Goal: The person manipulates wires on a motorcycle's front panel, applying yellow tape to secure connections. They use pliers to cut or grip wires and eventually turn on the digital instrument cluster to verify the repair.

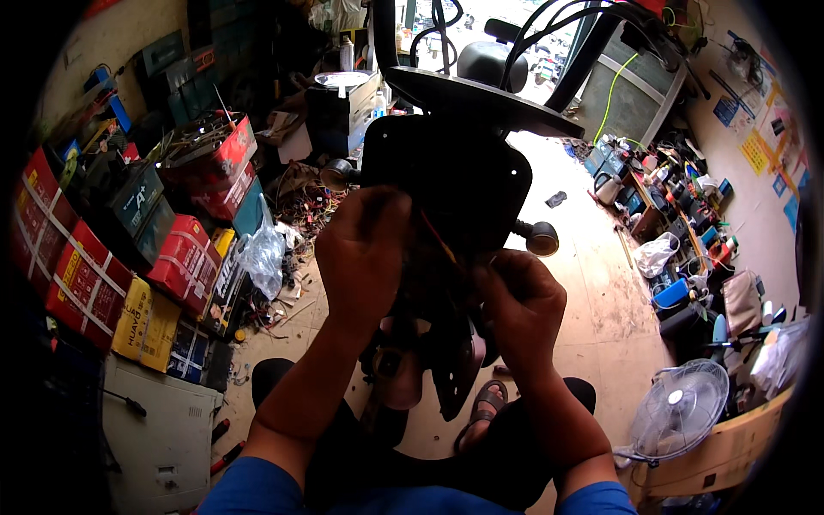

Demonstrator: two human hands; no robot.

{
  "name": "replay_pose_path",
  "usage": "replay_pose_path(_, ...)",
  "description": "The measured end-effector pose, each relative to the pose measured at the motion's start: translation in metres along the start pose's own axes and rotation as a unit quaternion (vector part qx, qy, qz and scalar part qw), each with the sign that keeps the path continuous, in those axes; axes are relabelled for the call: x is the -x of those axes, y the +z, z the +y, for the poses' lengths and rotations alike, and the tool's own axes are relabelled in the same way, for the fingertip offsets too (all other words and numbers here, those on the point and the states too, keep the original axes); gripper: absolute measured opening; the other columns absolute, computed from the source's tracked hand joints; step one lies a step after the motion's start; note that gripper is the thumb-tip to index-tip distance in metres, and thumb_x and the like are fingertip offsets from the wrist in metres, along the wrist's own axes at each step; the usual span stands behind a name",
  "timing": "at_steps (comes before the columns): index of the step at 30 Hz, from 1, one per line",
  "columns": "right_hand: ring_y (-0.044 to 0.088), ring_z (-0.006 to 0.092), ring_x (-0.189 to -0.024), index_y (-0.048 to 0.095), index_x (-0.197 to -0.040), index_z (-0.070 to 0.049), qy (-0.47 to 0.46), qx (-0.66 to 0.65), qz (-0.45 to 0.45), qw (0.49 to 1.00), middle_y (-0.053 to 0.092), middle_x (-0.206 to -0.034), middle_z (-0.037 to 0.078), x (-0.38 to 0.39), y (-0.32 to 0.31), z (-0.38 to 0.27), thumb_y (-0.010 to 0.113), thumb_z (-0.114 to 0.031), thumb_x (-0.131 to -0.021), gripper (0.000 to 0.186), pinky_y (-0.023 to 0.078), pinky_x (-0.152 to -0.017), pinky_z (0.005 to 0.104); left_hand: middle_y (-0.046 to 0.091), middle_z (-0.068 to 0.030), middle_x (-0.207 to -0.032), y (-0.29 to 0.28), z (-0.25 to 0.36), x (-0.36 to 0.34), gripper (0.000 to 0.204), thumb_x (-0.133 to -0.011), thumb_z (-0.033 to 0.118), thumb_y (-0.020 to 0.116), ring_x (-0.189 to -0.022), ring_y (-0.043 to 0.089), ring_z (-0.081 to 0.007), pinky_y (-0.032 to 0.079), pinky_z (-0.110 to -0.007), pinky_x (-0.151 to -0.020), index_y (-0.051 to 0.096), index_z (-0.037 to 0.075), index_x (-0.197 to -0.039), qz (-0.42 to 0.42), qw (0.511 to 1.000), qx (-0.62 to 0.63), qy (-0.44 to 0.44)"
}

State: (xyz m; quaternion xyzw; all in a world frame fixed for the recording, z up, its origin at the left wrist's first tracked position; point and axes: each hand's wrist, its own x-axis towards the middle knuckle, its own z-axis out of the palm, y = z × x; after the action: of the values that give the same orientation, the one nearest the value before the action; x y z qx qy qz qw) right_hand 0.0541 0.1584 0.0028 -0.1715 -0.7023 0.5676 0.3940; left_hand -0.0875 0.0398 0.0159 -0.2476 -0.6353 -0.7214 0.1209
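Note:
A thin red-and-orange wire (439,238) runs slantwise between my two hands, in front of a dark vehicle body with a flat black panel (455,163). My left hand (360,257) is closed in a pinch at the upper end of the wire, its fingertips partly in shadow. At the lower end, my right hand (522,296) is also pinched, thumb and forefinger together at the wire. Round lamps sit on either side of the panel, a right lamp (541,239) and a left lamp (336,175). Below the hands the vehicle's parts are too dark to make out.
Red boxes (184,262), a yellow box (146,324) and a clear plastic bag (266,257) crowd the left side. A grey metal cabinet (159,429) stands nearer. To the right are a fan (678,408) and cluttered shelves (661,206). Loose wires litter the floor behind my left hand.

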Motion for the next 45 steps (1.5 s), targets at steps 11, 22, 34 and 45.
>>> replay_pose_path(11, 0.071, 0.0092, -0.08, 0.073, -0.107, 0.004, 0.028, -0.076, -0.021, 0.996, 0.076, -0.09, 0.007, 0.001, 0.0, 0.001, 0.076, -0.003, -0.097, 0.013, 0.057, -0.072, 0.0233, 0.077, -0.0073, -0.095, -0.003, 0.005, 0.016, 0.021, -0.099, 0.008, 0.071, -0.071, 0.07, -0.0105, 0.05, -0.023, -0.054, 0.069, 0.001, -0.119, -0.197, 0.965, 0.052, -0.168)
replay_pose_path(22, 0.07, 0.0094, -0.077, 0.077, -0.105, 0.004, 0.035, -0.061, -0.062, 0.996, 0.077, -0.089, 0.007, 0.0, 0.002, -0.007, 0.076, -0.005, -0.096, 0.013, 0.056, -0.069, 0.0238, 0.077, -0.0101, -0.1, -0.002, -0.004, 0.014, 0.018, -0.1, 0.008, 0.067, -0.059, 0.061, -0.0082, 0.04, -0.018, -0.047, 0.069, 0.002, -0.117, -0.217, 0.886, 0.279, -0.299)
replay_pose_path(34, 0.073, 0.0109, -0.08, 0.079, -0.105, 0.004, 0.03, -0.016, -0.087, 0.996, 0.079, -0.089, 0.01, -0.004, 0.006, -0.012, 0.08, -0.008, -0.093, 0.017, 0.058, -0.072, 0.0242, 0.077, -0.0103, -0.101, -0.006, 0.001, 0.014, 0.018, -0.098, 0.006, 0.069, -0.059, 0.062, -0.007, 0.044, -0.017, -0.047, 0.069, 0.003, -0.116, -0.217, 0.871, 0.299, -0.323)
replay_pose_path(45, 0.067, 0.0068, -0.07, 0.078, -0.1, 0.003, 0.035, -0.023, -0.063, 0.997, 0.076, -0.082, 0.006, -0.004, 0.011, -0.013, 0.078, -0.008, -0.094, 0.013, 0.052, -0.063, 0.0202, 0.077, -0.009, -0.101, -0.005, -0.003, 0.011, 0.013, -0.097, 0.008, 0.071, -0.059, 0.062, -0.007, 0.043, -0.017, -0.047, 0.07, 0.005, -0.11, -0.229, 0.868, 0.308, -0.316)
